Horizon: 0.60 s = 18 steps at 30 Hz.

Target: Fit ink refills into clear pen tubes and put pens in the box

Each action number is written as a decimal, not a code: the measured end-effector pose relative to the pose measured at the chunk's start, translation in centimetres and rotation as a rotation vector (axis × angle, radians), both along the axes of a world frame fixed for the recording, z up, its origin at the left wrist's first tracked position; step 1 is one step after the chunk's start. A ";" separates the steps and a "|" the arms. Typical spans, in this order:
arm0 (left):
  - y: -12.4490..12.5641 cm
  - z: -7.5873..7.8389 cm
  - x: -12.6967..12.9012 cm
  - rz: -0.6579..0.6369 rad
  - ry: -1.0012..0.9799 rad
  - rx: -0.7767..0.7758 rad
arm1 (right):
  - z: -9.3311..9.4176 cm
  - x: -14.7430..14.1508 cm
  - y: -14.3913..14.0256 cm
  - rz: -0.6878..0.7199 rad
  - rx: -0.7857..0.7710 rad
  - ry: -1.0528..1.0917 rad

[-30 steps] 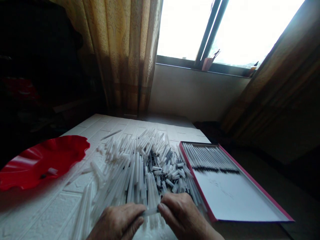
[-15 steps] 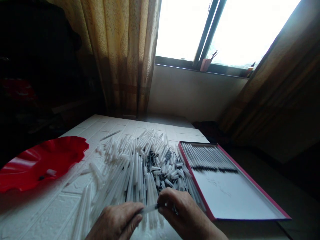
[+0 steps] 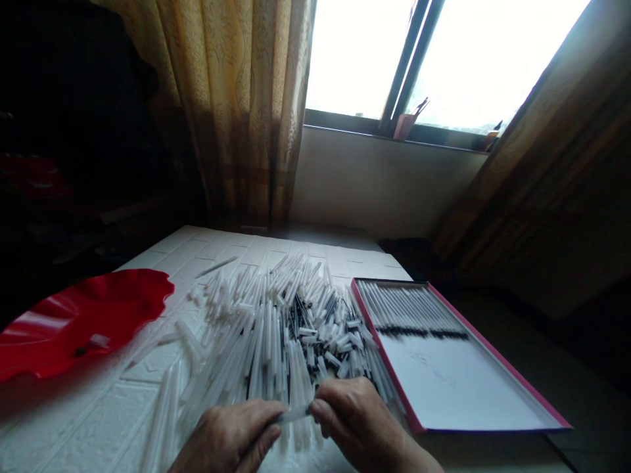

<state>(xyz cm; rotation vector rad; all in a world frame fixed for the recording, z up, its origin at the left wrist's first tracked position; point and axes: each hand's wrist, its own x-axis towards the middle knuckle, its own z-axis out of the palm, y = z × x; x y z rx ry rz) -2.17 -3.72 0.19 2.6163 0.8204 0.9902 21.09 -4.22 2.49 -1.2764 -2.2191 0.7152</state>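
The tube [image 3: 294, 415] is slim, straight and cloudy grey-white, half see-through, with a dark bit at its end closer to the box [image 3: 473, 391]. It is held up just to the left of the box's near end, lying almost crosswise and rising slightly toward the box. The left hand [image 3: 231, 430] has its fingers clamped on the end away from the box; the right hand [image 3: 355, 410] has its fingers pinched on the dark end, so only the middle stretch shows and its full length is hidden. Left of the box, a loose heap [image 3: 269, 335] of similar pale tubes, some with black parts, spreads over the white, brick-patterned counter [image 3: 140, 407]. Inside the box's far end lies a neat row [image 3: 417, 309] of pale sticks with black tips. Farthest left of the box is a wavy-rimmed red dish [image 3: 106, 299].
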 end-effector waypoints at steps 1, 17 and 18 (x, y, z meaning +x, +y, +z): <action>0.0 0.0 0.0 -0.003 -0.012 -0.004 | 0.2 0.1 0.0 -0.003 -0.006 0.006; 0.1 -0.6 -0.4 -0.007 -0.029 -0.080 | 0.6 0.3 -0.2 0.021 0.046 0.008; 0.1 -0.6 -0.4 -0.003 -0.021 -0.081 | 0.6 0.3 -0.2 0.022 0.048 0.006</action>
